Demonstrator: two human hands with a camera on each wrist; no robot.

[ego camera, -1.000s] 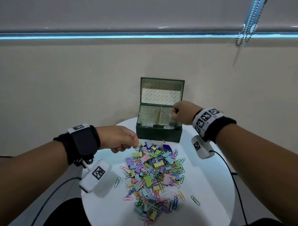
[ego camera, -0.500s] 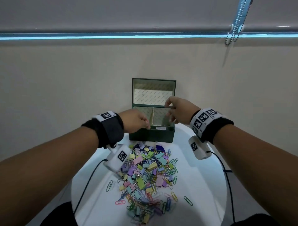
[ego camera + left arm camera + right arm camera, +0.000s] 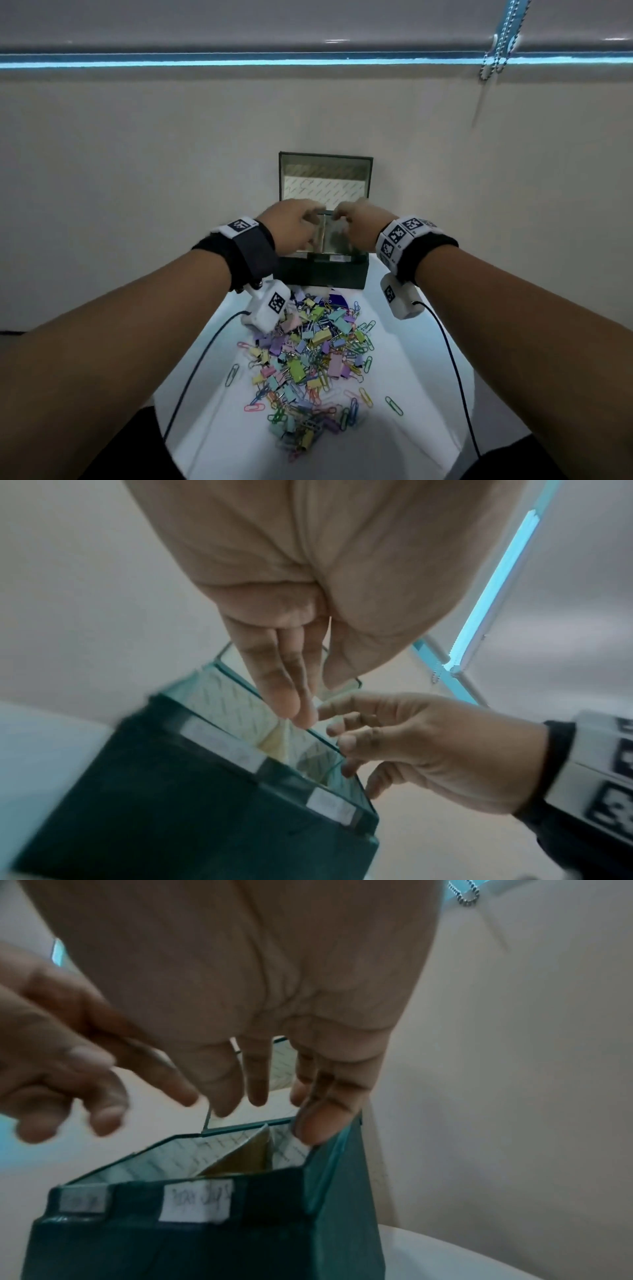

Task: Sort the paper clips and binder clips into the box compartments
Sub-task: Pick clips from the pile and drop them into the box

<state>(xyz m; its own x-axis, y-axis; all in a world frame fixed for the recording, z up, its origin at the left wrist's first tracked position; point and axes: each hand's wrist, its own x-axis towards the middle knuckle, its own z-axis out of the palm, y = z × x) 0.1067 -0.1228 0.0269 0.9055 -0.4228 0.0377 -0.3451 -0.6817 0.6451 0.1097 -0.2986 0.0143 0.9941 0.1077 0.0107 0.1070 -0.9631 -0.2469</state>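
A dark green box stands at the table's far edge with its lid upright and a divider splitting it into two compartments. Both hands hover over its opening. My left hand is above the left compartment, fingers pointing down and spread, with nothing seen in them. My right hand is above the right compartment, fingers hanging loose and empty. A pile of pastel binder clips and coloured paper clips lies on the table in front of the box.
The round white table has bare surface left and right of the pile. Two white labels are stuck on the box's front wall. A plain wall rises right behind the box. Wrist-camera cables trail over the table towards me.
My left hand rose from the pile's far edge to above the box's left compartment. My right hand stayed over the box and its fist loosened into open fingers.
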